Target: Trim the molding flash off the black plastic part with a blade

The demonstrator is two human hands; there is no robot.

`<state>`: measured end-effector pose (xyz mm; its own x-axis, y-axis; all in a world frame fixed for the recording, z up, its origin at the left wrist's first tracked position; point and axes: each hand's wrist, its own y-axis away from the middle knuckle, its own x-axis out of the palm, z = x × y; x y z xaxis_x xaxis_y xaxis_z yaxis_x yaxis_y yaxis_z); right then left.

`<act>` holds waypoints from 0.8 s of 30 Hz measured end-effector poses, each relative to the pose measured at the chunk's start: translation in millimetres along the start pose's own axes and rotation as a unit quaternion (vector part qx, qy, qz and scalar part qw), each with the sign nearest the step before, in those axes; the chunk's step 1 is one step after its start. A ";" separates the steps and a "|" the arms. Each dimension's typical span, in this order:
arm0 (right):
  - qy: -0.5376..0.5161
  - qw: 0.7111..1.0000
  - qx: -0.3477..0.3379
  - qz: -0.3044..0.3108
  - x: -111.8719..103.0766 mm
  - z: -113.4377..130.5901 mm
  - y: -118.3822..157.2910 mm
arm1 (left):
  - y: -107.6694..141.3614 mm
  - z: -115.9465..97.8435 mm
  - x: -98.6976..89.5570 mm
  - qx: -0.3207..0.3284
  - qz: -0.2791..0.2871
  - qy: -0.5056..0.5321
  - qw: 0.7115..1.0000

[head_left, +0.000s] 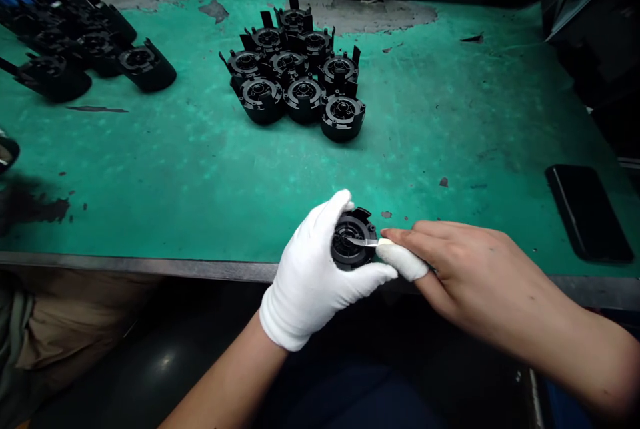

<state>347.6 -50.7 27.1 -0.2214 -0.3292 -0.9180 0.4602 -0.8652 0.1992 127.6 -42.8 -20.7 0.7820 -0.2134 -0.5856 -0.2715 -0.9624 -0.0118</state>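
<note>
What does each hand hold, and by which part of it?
The left hand holds a black part around its side; the right hand holds a knife by its handle.

White-cloth-gloved left hand (pixel 313 262): thumb and fingers curved in a clasp | bare right hand (pixel 450 256), white-covered thumb (pixel 404 261): pinching, right of left hand

Your bench top (pixel 200 169) is green, worn to a grey patch (pixel 390 14) along the far edge, well beyond your left hand (pixel 313 276). Nine black housings (pixel 303 97) stand bunched ahead of that hand. Second black bunch (pixel 103 49) sits ahead and well to its left. Dark stain (pixel 35 206) on the surface, left of the same hand. Small dark chip (pixel 443 182) in the green near your right hand (pixel 463 262), ahead; black phone (pixel 593 212) lies flat to its right.
</note>
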 end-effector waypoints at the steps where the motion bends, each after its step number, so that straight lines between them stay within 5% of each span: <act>1: 0.007 1.000 0.000 0.000 -0.6 0.1 -0.6 | 0.0 0.2 0.1 0.002 0.000 0.000 1.000; 12: 0.044 0.998 -0.023 -0.025 -4.8 3.5 -0.8 | 2.4 4.5 1.4 0.021 -0.005 0.002 1.000; 18: 0.130 0.990 0.055 -0.026 -1.8 0.7 -12.0 | 0.3 1.7 3.1 0.020 -0.016 -0.008 1.000; 24: -0.020 1.000 0.013 -0.005 -5.9 -4.4 -0.2 | 0.6 1.8 4.7 0.032 -0.023 -0.012 0.999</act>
<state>352.6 -46.9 30.9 -0.2599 -0.3350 -0.9056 0.4362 -0.8775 0.1995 130.2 -44.1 -24.9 0.7816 -0.1643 -0.6017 -0.2716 -0.9581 -0.0912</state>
